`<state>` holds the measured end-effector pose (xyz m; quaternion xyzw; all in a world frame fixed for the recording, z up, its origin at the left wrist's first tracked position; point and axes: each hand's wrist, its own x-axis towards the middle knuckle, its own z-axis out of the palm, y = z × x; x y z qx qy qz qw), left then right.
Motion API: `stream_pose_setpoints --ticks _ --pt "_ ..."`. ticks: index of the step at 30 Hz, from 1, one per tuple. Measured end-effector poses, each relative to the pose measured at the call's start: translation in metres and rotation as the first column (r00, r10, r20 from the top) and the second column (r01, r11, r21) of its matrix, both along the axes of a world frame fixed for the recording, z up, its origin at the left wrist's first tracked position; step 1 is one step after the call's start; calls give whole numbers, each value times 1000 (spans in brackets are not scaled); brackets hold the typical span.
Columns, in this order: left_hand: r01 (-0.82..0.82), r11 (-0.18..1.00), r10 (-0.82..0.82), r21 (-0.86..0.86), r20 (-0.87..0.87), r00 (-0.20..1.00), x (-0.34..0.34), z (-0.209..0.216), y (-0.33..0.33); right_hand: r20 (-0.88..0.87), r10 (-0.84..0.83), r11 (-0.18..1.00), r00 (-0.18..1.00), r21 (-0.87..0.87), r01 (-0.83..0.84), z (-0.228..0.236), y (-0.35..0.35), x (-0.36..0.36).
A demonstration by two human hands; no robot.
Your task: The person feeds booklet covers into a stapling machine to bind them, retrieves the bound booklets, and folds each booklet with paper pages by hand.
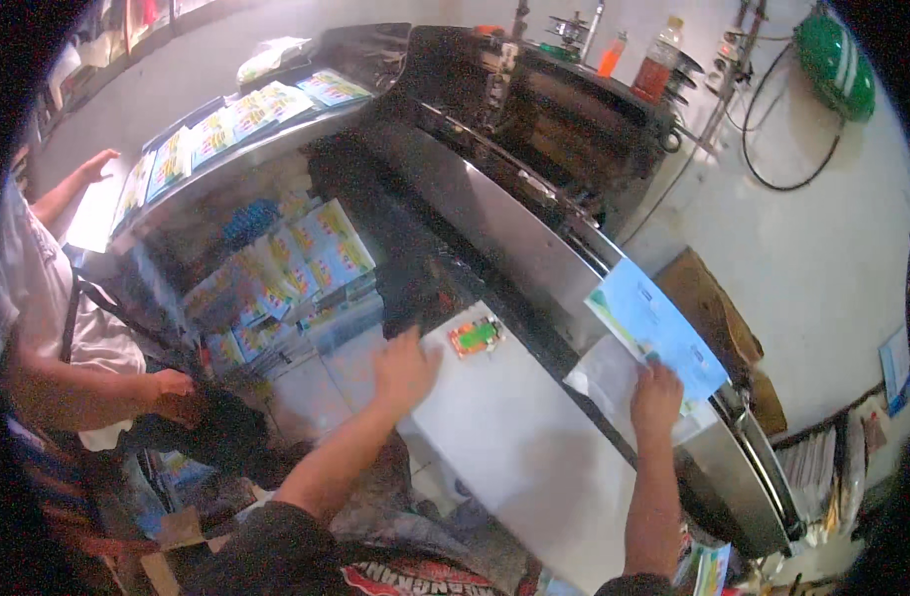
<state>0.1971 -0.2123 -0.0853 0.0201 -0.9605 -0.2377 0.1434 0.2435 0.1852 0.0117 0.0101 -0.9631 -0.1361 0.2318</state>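
Observation:
My right hand (657, 399) is at the lower edge of a light blue printed sheet (663, 323), its fingers closed on that edge. The sheet lies across the metal rail of a long machine (514, 214). Just left of this hand, a crumpled whitish piece (608, 377) rests on the machine's edge. My left hand (407, 372) is by the left edge of a long white board or paper stack (524, 427); blur hides how its fingers are set. A small orange and green box (475, 336) lies at the far end of the white surface.
At the left a person in a light shirt (43, 288) has one hand near printed sheets (231, 129) on a bench. More printed stacks (286, 263) lie below it. A bottle of reddish liquid (658, 62) and an orange bottle (612, 55) stand atop the machine. Brown cardboard (708, 298) leans behind.

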Motion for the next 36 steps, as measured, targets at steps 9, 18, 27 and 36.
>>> stream_pose_setpoints --ticks 9,18,27,36 --pt "15 997 -21 79 70 997 -4 3 2 105 72 919 992 -393 -25 -102 -39 55" --pt "8 999 -11 53 49 999 -18 -3 2 371 -120 809 921 -502 307 -97 -48 37" --pt "15 999 -19 34 109 994 -14 1 1 340 -64 747 938 -608 271 -101 -46 41" --pt "24 999 -27 33 89 996 -14 1 2 385 -107 743 917 -581 332 -98 -46 41"
